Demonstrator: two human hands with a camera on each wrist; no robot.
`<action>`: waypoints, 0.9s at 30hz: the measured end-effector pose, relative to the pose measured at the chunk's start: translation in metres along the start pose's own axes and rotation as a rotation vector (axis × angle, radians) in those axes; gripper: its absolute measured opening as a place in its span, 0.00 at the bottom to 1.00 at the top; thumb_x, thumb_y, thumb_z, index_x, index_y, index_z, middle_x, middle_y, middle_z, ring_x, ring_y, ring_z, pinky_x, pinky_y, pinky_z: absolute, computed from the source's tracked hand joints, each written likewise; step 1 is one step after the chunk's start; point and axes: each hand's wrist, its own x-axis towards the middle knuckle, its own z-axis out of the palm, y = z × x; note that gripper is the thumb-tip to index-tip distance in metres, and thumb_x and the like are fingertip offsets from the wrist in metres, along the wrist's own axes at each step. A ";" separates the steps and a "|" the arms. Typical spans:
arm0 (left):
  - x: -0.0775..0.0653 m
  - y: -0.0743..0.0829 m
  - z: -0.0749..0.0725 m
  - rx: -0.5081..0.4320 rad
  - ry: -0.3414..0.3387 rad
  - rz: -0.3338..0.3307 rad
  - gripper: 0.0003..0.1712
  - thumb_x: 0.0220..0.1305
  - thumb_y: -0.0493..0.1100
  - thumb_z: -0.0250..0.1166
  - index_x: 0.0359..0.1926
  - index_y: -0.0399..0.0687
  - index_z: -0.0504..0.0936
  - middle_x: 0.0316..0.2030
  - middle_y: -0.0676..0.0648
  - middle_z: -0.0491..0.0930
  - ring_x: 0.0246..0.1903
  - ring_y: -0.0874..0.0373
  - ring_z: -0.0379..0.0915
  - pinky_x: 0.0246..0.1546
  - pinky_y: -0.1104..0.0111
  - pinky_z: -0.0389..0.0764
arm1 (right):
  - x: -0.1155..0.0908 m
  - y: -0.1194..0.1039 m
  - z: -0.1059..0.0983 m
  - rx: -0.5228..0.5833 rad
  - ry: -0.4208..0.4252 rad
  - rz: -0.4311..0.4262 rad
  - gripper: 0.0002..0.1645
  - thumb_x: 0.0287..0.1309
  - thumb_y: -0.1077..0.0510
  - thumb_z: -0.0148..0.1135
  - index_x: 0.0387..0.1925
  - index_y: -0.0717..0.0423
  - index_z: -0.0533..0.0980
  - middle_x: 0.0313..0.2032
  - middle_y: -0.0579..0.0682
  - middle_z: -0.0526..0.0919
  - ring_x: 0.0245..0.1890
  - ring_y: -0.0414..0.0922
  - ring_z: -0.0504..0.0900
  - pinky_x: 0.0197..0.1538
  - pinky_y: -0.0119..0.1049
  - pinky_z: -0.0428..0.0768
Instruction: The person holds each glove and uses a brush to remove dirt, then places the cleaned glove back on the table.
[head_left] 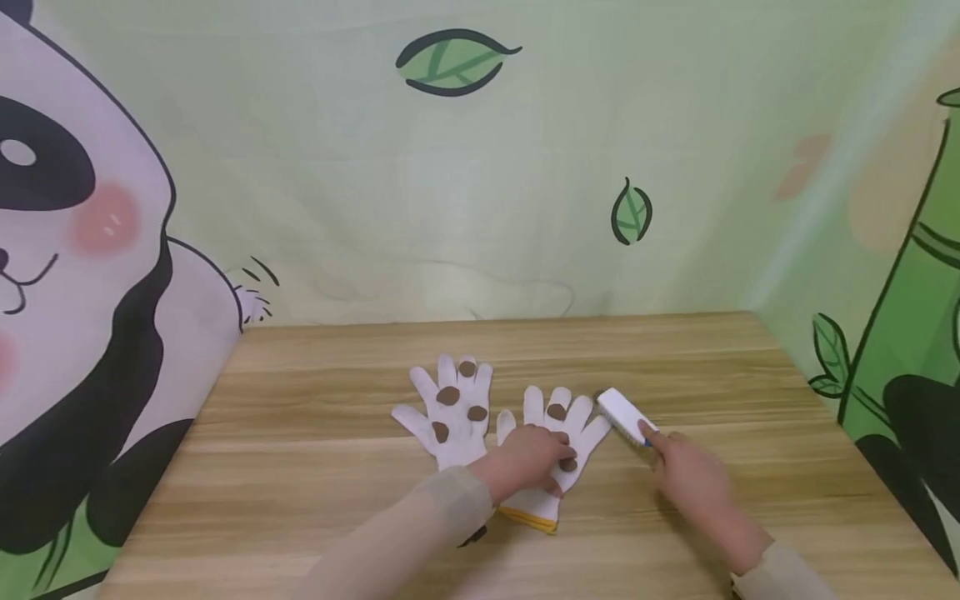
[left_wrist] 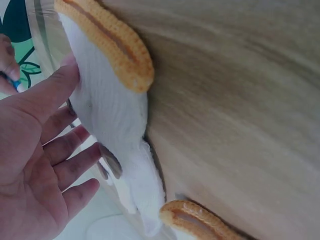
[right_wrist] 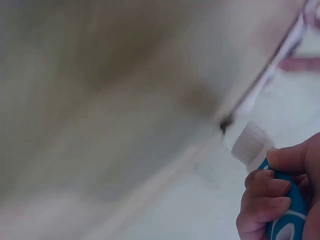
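Note:
Two white knit gloves with brown spots lie spread on the table, the left glove (head_left: pixel 459 442) and the right glove (head_left: pixel 538 502) with its orange cuff (left_wrist: pixel 135 65) toward me. My left hand (head_left: pixel 528 457) rests over the palm of the right glove. Seen from the left wrist, its fingers (left_wrist: pixel 77 165) are spread and loosely bent at the glove's surface. In my right hand (head_left: pixel 693 479) I grip a brush (head_left: pixel 624 414) by its blue and white handle (right_wrist: pixel 289 205). Its white bristles (right_wrist: pixel 250 144) face down, close to the outer fingertip of the right glove.
The wooden table (head_left: pixel 300 375) carries both gloves. A small dark object (right_wrist: pixel 226 123) lies behind the brush head, mostly hidden in the head view. Printed cloth walls with a panda (head_left: pixel 202 275) and green leaves (head_left: pixel 453 67) stand behind and beside the table.

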 end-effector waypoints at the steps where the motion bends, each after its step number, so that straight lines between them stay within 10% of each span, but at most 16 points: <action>1: -0.001 -0.001 0.000 0.001 0.011 0.010 0.31 0.58 0.63 0.74 0.61 0.66 0.81 0.48 0.62 0.79 0.41 0.66 0.79 0.42 0.73 0.79 | 0.002 0.001 -0.001 0.004 0.021 0.015 0.25 0.61 0.66 0.59 0.61 0.60 0.80 0.25 0.57 0.82 0.17 0.43 0.66 0.17 0.39 0.69; 12: -0.022 -0.022 -0.003 -0.178 0.098 -0.038 0.39 0.59 0.60 0.74 0.69 0.54 0.77 0.72 0.52 0.73 0.73 0.57 0.68 0.72 0.65 0.71 | 0.014 -0.008 0.002 0.031 0.037 -0.090 0.26 0.58 0.68 0.62 0.59 0.56 0.82 0.35 0.58 0.90 0.21 0.45 0.75 0.21 0.41 0.73; 17: -0.023 -0.029 -0.007 -0.238 0.046 -0.112 0.43 0.59 0.59 0.75 0.72 0.52 0.73 0.74 0.50 0.70 0.74 0.55 0.66 0.74 0.64 0.70 | 0.019 -0.011 0.002 0.030 0.053 -0.114 0.24 0.60 0.65 0.65 0.58 0.53 0.83 0.39 0.56 0.91 0.25 0.47 0.82 0.23 0.44 0.77; 27: -0.016 -0.032 -0.005 -0.255 -0.023 -0.155 0.47 0.55 0.61 0.77 0.73 0.55 0.72 0.74 0.50 0.70 0.72 0.53 0.69 0.72 0.62 0.71 | 0.032 -0.029 0.012 0.003 -0.106 -0.147 0.23 0.64 0.62 0.63 0.60 0.49 0.82 0.26 0.50 0.80 0.17 0.39 0.64 0.20 0.31 0.65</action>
